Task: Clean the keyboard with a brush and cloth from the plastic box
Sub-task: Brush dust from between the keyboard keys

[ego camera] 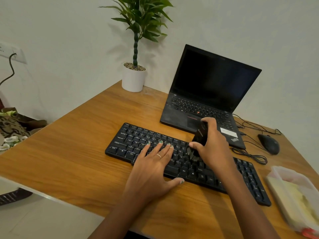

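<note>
A black keyboard (138, 140) lies slantwise on the wooden desk (82, 152). My left hand (151, 168) rests flat on its middle keys, fingers spread and straight. My right hand (214, 145) grips a black brush (200, 135) upright, its dark bristles touching the keys right of centre. At the desk's right edge stands a clear plastic box (296, 192) with a yellowish cloth inside, seen blurred.
An open black laptop (212, 87) stands behind the keyboard. A black mouse (269, 144) and loose cables (250, 155) lie to its right. A potted plant (133, 78) stands at the back by the wall. The desk's left corner drops to the floor.
</note>
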